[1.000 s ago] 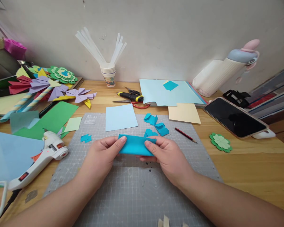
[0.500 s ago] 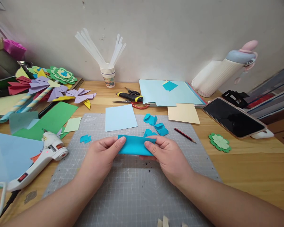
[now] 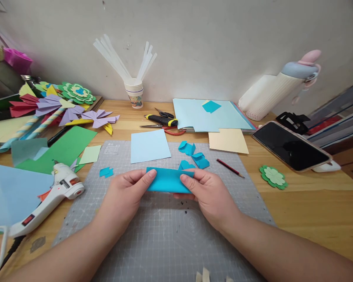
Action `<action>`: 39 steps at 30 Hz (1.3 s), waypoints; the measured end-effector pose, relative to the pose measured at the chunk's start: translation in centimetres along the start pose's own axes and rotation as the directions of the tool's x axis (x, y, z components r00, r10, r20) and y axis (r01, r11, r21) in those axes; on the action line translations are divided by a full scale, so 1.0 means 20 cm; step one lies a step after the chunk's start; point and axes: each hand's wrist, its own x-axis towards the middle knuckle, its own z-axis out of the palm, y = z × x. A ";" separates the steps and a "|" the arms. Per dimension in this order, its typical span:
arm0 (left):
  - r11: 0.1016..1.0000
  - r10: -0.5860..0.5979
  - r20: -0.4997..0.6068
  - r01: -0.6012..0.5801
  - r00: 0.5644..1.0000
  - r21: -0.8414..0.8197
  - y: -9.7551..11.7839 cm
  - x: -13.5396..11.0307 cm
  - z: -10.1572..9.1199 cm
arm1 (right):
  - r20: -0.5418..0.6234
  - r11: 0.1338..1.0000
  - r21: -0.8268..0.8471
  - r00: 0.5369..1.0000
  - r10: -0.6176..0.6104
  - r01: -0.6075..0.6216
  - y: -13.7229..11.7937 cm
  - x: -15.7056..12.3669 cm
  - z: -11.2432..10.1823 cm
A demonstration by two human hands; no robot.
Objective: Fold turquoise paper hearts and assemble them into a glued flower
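Flat blue paper, perhaps folded, is pinched under the thumbs of left hand and right hand, above the gray mat; beyond, curled blue pieces lie, one partly hidden.

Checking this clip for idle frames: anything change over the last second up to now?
Barely: the right hand's fingertips show slightly less below the folded blue paper. Nothing taken or let go. Unchanged: left hand and right hand both grip the paper; the glue gun, pencil and light blue sheet lie where they were.
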 end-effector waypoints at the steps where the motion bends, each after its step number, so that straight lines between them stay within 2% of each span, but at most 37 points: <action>1: 1.000 0.002 0.002 -0.002 1.000 -0.003 0.00 0.00 0.00 | -0.003 1.000 0.002 1.000 -0.001 0.001 0.00 0.00 0.00; 12: 0.998 0.042 -0.002 -0.042 0.999 -0.055 0.00 0.01 0.01 | 0.010 0.999 -0.053 1.000 -0.001 0.001 -0.02 -0.01 0.01; 18: 0.993 0.066 -0.050 -0.070 0.997 -0.093 0.02 0.00 0.01 | 0.158 0.969 -0.242 0.983 0.091 -0.051 -0.02 -0.03 0.02; 20: 0.996 0.064 -0.018 -0.065 0.998 -0.063 0.02 0.00 0.01 | 0.239 0.961 -0.272 0.965 0.108 -0.040 -0.02 -0.04 0.01; 23: 0.997 0.069 0.060 -0.070 0.996 0.014 0.04 0.01 0.00 | 0.330 0.950 -0.307 0.943 0.052 0.055 -0.03 -0.06 0.01; 25: 0.995 0.075 0.112 -0.082 0.991 0.060 0.05 0.00 -0.01 | 0.341 0.946 -0.309 0.940 0.013 0.099 -0.04 -0.07 0.01; 29: 0.987 0.072 0.201 -0.099 0.977 0.130 0.05 -0.01 -0.01 | 0.370 0.950 -0.306 0.927 0.058 0.062 -0.06 -0.07 0.01; 32: 0.985 0.062 0.236 -0.098 0.970 0.142 0.04 -0.01 -0.01 | 0.399 0.926 -0.360 0.916 0.045 0.111 -0.05 -0.07 0.01; 34: 0.995 0.066 0.226 -0.082 0.972 0.063 0.03 -0.01 -0.01 | 0.390 0.910 -0.378 0.921 -0.009 0.169 -0.04 -0.07 0.01; 36: 0.993 0.087 0.221 -0.067 0.971 -0.098 0.03 -0.01 0.00 | 0.335 0.907 -0.369 0.939 -0.075 0.204 -0.04 -0.07 0.01; 39: 0.970 0.075 0.344 0.012 0.936 -0.242 0.02 -0.02 0.02 | 0.235 0.927 -0.324 0.965 -0.116 0.190 -0.03 -0.07 0.01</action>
